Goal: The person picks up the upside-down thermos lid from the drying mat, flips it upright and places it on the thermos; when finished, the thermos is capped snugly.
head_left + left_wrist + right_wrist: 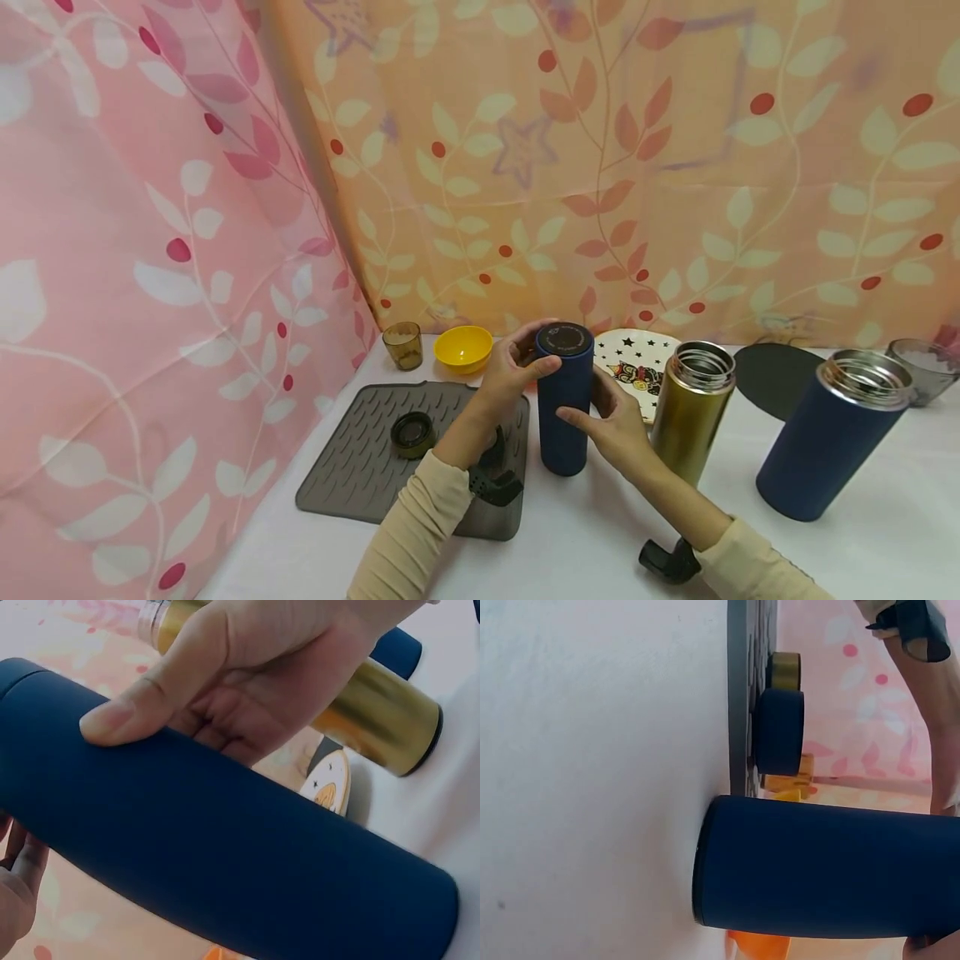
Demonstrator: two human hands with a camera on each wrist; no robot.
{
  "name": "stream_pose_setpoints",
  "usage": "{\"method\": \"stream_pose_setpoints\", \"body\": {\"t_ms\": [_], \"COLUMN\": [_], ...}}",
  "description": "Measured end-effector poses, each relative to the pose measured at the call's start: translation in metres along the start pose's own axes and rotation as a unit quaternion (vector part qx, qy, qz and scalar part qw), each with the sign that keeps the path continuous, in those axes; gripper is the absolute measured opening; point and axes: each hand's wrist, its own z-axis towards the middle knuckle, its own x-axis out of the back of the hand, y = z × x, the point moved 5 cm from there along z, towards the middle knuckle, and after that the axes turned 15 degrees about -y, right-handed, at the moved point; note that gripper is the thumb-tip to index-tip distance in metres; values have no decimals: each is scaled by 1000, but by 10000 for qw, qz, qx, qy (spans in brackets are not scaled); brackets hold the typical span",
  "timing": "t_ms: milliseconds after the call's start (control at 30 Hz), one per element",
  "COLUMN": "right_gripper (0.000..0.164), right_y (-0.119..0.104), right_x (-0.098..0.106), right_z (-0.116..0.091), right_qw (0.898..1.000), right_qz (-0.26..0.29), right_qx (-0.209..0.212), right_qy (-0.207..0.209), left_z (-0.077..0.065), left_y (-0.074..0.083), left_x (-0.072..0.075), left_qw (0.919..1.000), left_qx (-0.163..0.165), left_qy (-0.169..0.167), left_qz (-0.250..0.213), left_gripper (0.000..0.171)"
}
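Beside held bottle (563, 390), gold flask (692, 421), mat (348, 471)

Head view angled down, wrist views close, tilted, all sharing held blue flask (561, 390)

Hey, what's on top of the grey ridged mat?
A gold-sided lid and a dark blue lid sit on the grey mat. In the head view, the left forearm covers part of it, so whatever lies directly behind there can't be seen.
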Motion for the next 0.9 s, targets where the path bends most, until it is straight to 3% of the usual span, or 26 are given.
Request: {"method": "stream_pose_setpoints", "body": {"t_ms": [267,633,767,900], "right_gripper": [77,77,77,77], "right_y": [0,2,2,2], "right_x": [2,2,1,1], "right_z": [0,-1,-1,-2], "right_qw": [10000,9999,9999,9998], "right_qz": [-38,-70,-47,-47], "right_qx": [-78,-108,-130,-152], "right_qy": [-21,23,26,93], "left_z": [5,2,-7,-29], "left_y": [-8,-9,0,14], "left_x": [5,4,9,27], "left_qw": [9991,9976,9974,9963], "left_qx": [109,401,424,476], "left_qy": [-373,-521,-583,-388], "left_qz": [-155,-217,60,602], "left_gripper": [88,86,74,54]}}
